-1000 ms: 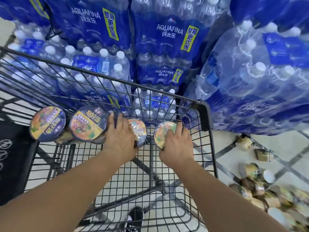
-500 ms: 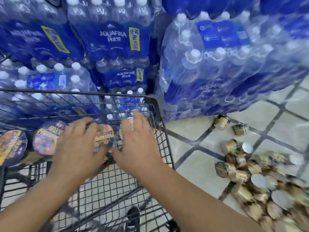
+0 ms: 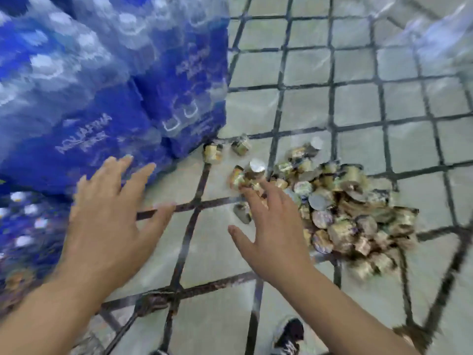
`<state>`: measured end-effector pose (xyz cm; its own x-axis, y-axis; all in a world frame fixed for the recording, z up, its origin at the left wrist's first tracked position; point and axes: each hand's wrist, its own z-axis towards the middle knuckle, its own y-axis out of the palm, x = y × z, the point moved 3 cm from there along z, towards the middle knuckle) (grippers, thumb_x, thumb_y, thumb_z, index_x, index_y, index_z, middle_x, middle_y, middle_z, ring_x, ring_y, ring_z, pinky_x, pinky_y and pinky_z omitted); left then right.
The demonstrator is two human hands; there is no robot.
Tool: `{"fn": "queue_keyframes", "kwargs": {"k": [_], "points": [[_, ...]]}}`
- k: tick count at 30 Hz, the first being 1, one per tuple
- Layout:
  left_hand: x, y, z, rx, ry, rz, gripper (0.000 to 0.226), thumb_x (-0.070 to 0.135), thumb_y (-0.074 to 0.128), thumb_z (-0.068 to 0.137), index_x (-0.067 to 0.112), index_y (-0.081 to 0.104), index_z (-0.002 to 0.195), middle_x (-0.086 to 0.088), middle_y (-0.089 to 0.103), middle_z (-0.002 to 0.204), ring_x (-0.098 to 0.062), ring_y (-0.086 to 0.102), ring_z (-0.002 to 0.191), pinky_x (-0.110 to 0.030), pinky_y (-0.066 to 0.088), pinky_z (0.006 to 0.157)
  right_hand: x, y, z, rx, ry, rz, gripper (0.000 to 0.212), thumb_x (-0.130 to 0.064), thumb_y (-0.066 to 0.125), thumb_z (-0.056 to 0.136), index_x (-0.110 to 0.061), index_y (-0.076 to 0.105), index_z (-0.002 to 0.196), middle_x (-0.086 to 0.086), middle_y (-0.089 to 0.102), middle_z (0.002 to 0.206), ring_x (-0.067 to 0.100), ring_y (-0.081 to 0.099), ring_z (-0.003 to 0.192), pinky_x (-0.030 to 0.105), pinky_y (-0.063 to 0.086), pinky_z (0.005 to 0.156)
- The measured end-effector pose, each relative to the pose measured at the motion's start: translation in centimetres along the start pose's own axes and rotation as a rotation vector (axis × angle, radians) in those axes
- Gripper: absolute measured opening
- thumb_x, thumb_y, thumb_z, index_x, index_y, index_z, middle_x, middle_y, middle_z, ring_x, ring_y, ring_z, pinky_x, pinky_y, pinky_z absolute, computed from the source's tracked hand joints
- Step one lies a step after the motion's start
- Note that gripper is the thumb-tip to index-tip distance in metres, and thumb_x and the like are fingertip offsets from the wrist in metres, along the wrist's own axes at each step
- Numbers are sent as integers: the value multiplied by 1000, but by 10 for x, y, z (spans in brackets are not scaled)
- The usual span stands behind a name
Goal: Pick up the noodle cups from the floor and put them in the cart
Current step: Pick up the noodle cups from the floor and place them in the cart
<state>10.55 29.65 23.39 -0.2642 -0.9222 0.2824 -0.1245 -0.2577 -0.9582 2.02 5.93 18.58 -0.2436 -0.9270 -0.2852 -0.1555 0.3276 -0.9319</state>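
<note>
Head view: the only camera, badly motion-blurred.
Noodle cups (image 3: 340, 208): a loose heap on the tiled floor (image 3: 302, 103), most tipped on their sides or lids at mixed angles, so no shared long axis can be read.
Strays: two cups (image 3: 225, 149) lie apart from the heap, just beside the foot of the water-bottle packs (image 3: 107, 80).
Right hand (image 3: 271, 231): fingers spread, palm down, holding nothing; its fingertips overlap the near-left edge of the heap (contact cannot be told through the blur).
Left hand (image 3: 107, 221): also spread and empty, over bare floor in front of the packs, well left of the heap.
Nearer hand: the right, by a clear margin; the heap lies ahead and to its right.
Cart: not in view.
Likely step: reaching for more cups, many left on the floor.
Shoe (image 3: 288, 336): at the bottom edge.
</note>
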Motion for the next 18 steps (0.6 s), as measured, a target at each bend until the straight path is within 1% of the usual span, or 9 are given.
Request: {"fn": "queue_keyframes", "kwargs": {"k": [3, 6, 8, 10, 13, 15, 18], "points": [[104, 64, 20, -117, 70, 13, 77, 69, 38, 89, 22, 54, 147, -14, 45, 157, -36, 34, 150, -61, 26, 122, 121, 1, -15, -65, 116, -27, 75, -67, 48, 96, -34, 31, 161, 5, 23, 169, 32, 21, 155, 53, 22, 126], [196, 134, 25, -229, 158, 35, 78, 72, 35, 88, 25, 52, 148, -9, 44, 156, -33, 37, 147, -57, 32, 120, 232, 8, -35, -121, 224, -17, 72, -63, 53, 96, -35, 32, 159, 4, 24, 168, 33, 23, 154, 54, 25, 125], [245, 181, 26, -311, 197, 22, 75, 72, 37, 89, 29, 50, 149, -4, 42, 155, -29, 37, 146, -55, 34, 119, 300, 18, -47, -156, 289, -7, 71, -62, 53, 97, -33, 32, 158, 4, 27, 168, 33, 23, 155, 53, 27, 124], [284, 229, 23, -405, 230, 8, 75, 71, 40, 88, 31, 47, 152, -3, 40, 158, -29, 34, 149, -54, 33, 121, 361, 29, -60, -185, 380, -10, 71, -61, 52, 98, -33, 32, 159, 5, 30, 167, 33, 26, 154, 52, 30, 123], [329, 288, 30, -546, 283, 48, 78, 69, 44, 86, 32, 44, 154, -3, 36, 163, -28, 29, 153, -53, 31, 122, 437, 47, -75, -263, 530, -5, 72, -61, 50, 100, -32, 27, 162, 5, 28, 168, 31, 26, 155, 49, 31, 122], [355, 321, 44, -611, 316, 76, 78, 67, 45, 85, 31, 43, 154, -5, 38, 162, -29, 29, 153, -53, 32, 121, 478, 54, -81, -286, 611, 7, 70, -60, 50, 100, -30, 31, 161, 6, 31, 167, 31, 29, 153, 47, 35, 120], [391, 363, 76, -686, 319, 111, 78, 65, 48, 85, 30, 42, 154, -6, 38, 162, -29, 30, 152, -51, 33, 121, 536, 71, -84, -302, 739, 67, 67, -57, 51, 100, -30, 34, 159, 5, 35, 163, 29, 32, 149, 43, 42, 112]]}}
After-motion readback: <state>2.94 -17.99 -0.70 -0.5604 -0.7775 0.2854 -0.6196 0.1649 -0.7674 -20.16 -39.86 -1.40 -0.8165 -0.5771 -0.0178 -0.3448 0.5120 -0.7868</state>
